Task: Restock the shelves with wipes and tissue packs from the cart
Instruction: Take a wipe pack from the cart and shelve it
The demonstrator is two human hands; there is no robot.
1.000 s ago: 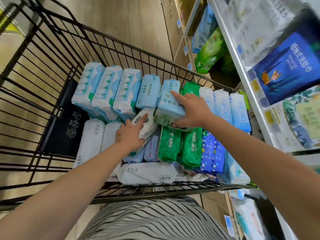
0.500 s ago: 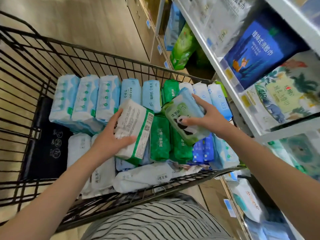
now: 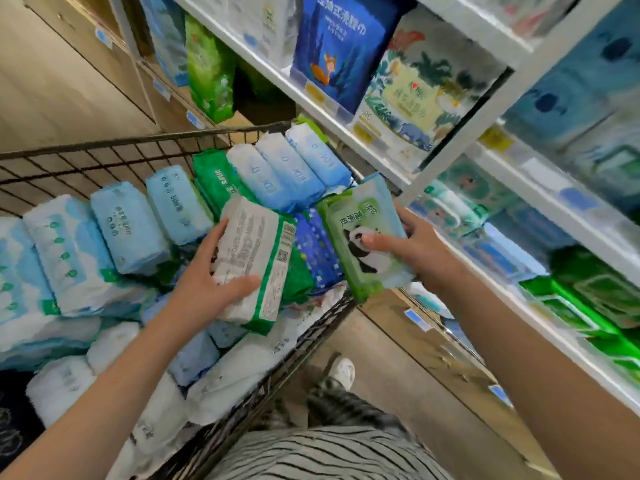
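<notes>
White pack [image 3: 254, 254] in left hand [image 3: 204, 289], panda pack [image 3: 351, 216] in right hand [image 3: 422, 252]

Bright, even light falls all round me, shadows faint. The shelves [image 3: 485, 109] on my right smear with blur; straight edges bow outward.

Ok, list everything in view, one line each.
cart: one, black wire, left
blue packs: several, pale blue, cart's far rows
green packs: a few, dark green, cart middle
navy packs: count unclear, speckled, cart's right side
white packs: several, white, cart's near end
shelves: white, right, stocked
fox box: one, navy, upper shelf
barcode pack: one, white and green, held over cart
panda pack: one, green, held at cart's right rim
left hand: grips barcode pack
right hand: grips panda pack
</notes>
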